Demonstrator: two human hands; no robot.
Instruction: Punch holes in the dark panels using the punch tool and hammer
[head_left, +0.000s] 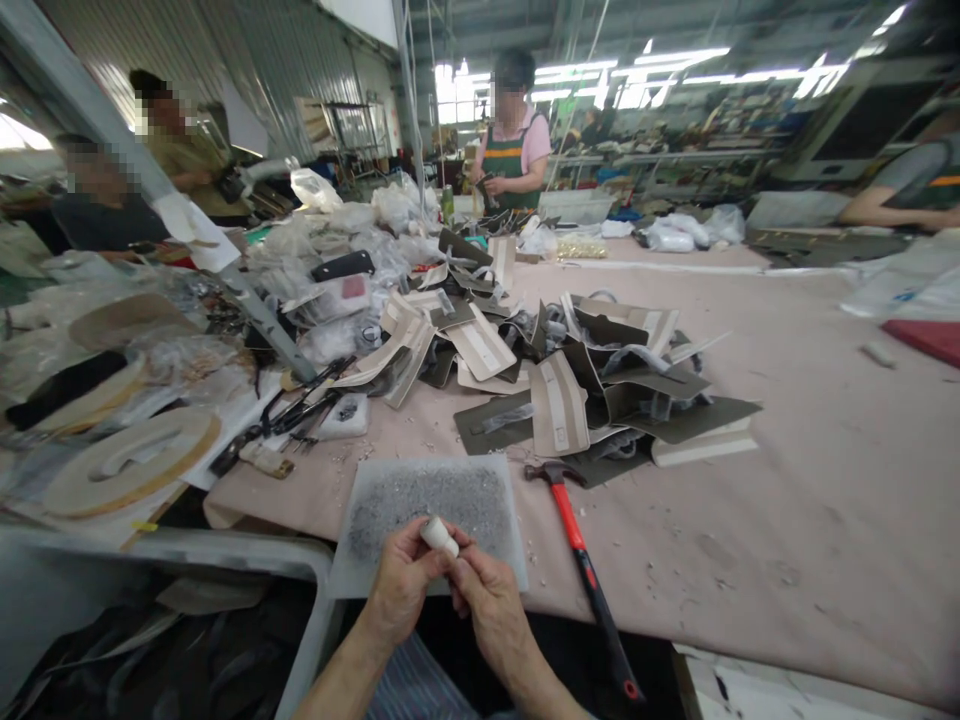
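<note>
My left hand (pixel 401 580) is closed around a small white cylindrical piece (pixel 439 537), which is tilted, with one rounded end up. My right hand (pixel 486 590) pinches at its lower end, fingertips against those of the left hand, so that end is partly hidden. Both hands are above the near edge of a translucent white board (pixel 480 480) with a worn, speckled grey middle. To the right of the board lies a claw hammer (pixel 574 530) with a red and black handle, its head toward the far side.
Beyond the board lies a heap of cut grey and beige panels (pixel 559 405). Pliers-like tools (pixel 300 410) and tape rolls (pixel 135 460) are at the left, beside a slanted metal post (pixel 262 320). A grey bin (pixel 322 580) stands at lower left. Several people work farther back.
</note>
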